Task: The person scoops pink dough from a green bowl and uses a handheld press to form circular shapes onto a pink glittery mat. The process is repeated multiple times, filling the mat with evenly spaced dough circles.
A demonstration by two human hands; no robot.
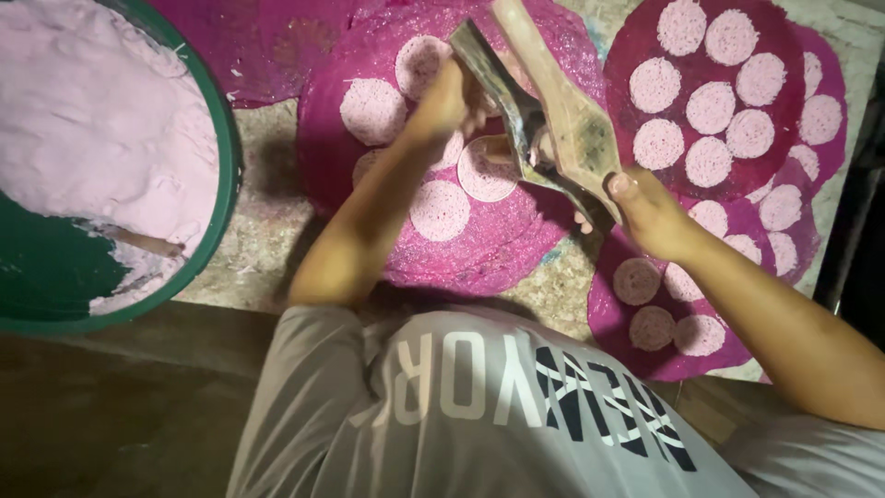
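Over the middle magenta mat, the right hand grips a wooden press and the left hand pinches near its mouth, dropping pink dough discs. Looks mid-batch; the next disc needs a bare spot right of the green dough basin.

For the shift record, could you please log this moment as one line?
left hand: at pink discs | right hand: grips wooden press | green tub: pink paste

Basin left of mat; discs on the mat.
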